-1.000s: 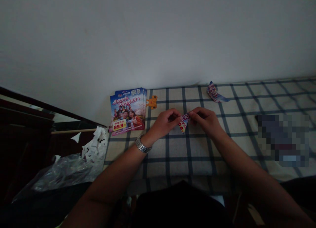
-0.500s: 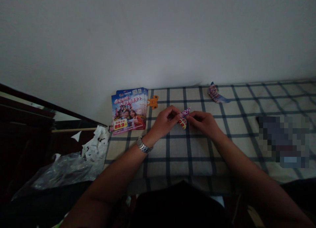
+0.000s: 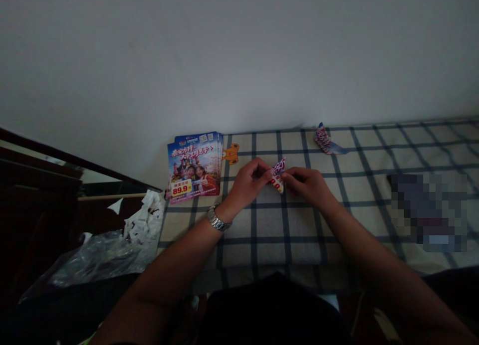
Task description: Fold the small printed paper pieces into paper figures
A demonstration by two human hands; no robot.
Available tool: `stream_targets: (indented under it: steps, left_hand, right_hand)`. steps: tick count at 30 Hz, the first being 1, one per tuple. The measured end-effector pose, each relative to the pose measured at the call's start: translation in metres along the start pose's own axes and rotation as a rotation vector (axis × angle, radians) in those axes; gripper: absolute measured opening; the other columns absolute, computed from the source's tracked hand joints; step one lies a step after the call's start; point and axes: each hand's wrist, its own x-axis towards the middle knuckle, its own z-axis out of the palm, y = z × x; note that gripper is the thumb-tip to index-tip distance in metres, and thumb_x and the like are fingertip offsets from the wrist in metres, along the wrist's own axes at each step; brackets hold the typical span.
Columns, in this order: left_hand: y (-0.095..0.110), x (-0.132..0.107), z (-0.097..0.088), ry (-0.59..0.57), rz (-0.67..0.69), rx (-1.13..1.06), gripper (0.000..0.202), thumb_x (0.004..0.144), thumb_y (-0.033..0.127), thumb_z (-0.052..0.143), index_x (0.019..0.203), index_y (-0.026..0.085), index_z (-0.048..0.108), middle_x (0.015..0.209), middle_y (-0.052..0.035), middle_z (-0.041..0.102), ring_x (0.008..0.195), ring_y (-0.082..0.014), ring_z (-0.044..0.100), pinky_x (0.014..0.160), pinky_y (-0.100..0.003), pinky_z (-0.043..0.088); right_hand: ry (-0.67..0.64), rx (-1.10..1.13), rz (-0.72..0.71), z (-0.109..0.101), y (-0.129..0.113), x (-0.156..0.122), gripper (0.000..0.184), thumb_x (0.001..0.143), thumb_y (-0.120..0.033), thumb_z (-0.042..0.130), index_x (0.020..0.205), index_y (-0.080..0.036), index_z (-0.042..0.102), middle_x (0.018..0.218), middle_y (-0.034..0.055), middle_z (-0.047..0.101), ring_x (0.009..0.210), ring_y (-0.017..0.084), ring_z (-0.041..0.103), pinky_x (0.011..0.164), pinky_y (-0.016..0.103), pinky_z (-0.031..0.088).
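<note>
Between both hands is a small folded paper flyer [image 3: 277, 175], printed in pink, white and yellow, its top corner pointing up. My left hand [image 3: 251, 181], with a metal watch [image 3: 218, 219] on the wrist, pinches its left side between thumb and fingers. On the other side, my right hand [image 3: 307, 184] has thumb and fingertips closed on the paper's right edge. Left of the hands lies a stack of matching flyers [image 3: 194, 168], the top one marked 89.9. Farther back to the right is another folded flyer [image 3: 327, 140].
A checked cloth [image 3: 258, 235] covers the surface, which meets a pale wall [image 3: 239, 56]. An orange bear figure [image 3: 230, 153] shows beside the stack. At the right lies a pixelated dark object [image 3: 422, 205]. Crumpled clear plastic [image 3: 101, 260] and torn white paper [image 3: 145, 218] sit at lower left.
The folded paper has turned slightly in my fingers and shows a wider triangular face. Both hands stay nearly in place, still pinching it.
</note>
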Motion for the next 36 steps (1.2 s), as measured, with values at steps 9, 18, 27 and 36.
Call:
stream_targets:
  steps: [9, 18, 27, 36]
  left_hand:
    - [-0.0077, 0.0031, -0.0047, -0.097, 0.01, 0.003, 0.025, 0.096, 0.045, 0.071, 0.097, 0.02, 0.064, 0.085, -0.0013, 0.069, 0.076, -0.0137, 0.066, 0.071, -0.026, 0.054]
    - [-0.0032, 0.0039, -0.0058, -0.065, -0.035, -0.007, 0.025, 0.091, 0.041, 0.076, 0.096, 0.018, 0.067, 0.082, -0.0021, 0.072, 0.071, -0.0137, 0.068, 0.068, -0.025, 0.055]
    - [-0.0062, 0.0047, -0.0054, -0.006, -0.023, -0.042, 0.028, 0.09, 0.043, 0.078, 0.095, 0.018, 0.066, 0.082, -0.0014, 0.072, 0.073, -0.0134, 0.069, 0.07, -0.024, 0.055]
    - [-0.0077, 0.0056, -0.0076, 0.021, -0.01, -0.067, 0.031, 0.091, 0.046, 0.078, 0.097, 0.017, 0.067, 0.085, -0.0031, 0.073, 0.074, -0.0134, 0.069, 0.07, -0.024, 0.056]
  right_hand:
    - [0.009, -0.156, -0.088, -0.0028, 0.0016, -0.001, 0.037, 0.099, -0.052, 0.06, 0.087, -0.021, 0.075, 0.069, 0.0015, 0.072, 0.063, 0.017, 0.062, 0.06, 0.028, 0.044]
    - [0.002, -0.071, -0.04, -0.0022, 0.0008, 0.0002, 0.042, 0.096, -0.059, 0.062, 0.096, -0.02, 0.077, 0.068, 0.0014, 0.071, 0.057, 0.016, 0.06, 0.054, 0.028, 0.043]
    - [-0.05, -0.112, -0.022, -0.0038, 0.0003, -0.0017, 0.039, 0.098, -0.057, 0.062, 0.092, -0.021, 0.077, 0.058, -0.0009, 0.066, 0.051, 0.015, 0.056, 0.052, 0.027, 0.04]
    - [-0.066, -0.03, 0.001, -0.0021, -0.0024, -0.0021, 0.04, 0.095, -0.058, 0.065, 0.097, -0.02, 0.079, 0.068, 0.0021, 0.073, 0.053, 0.015, 0.059, 0.051, 0.027, 0.042]
